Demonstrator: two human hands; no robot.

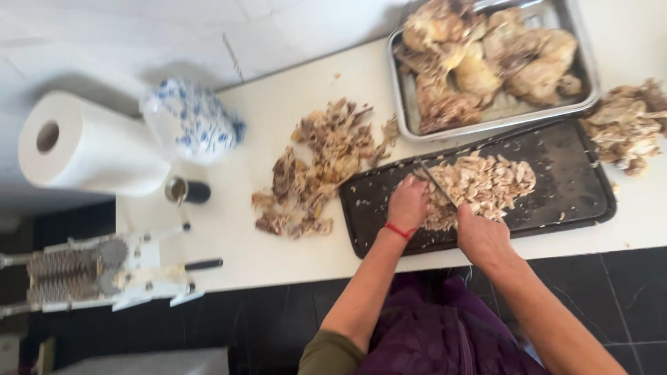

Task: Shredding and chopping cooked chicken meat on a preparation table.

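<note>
Right hand (479,232) grips the knife (436,184); left hand (408,201), fingers curled, steadies chopped meat (479,182) mid-board (577,187). Advisable: keep fingertips tucked back.

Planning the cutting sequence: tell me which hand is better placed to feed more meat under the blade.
Probably the left hand. It rests on the chopped meat on the dark cutting board, with nothing seen in it. The right hand grips the knife, so it is busy.

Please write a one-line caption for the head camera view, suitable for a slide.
Right hand cuts with a knife while the left hand steadies chopped meat on a dark cutting board.
</note>
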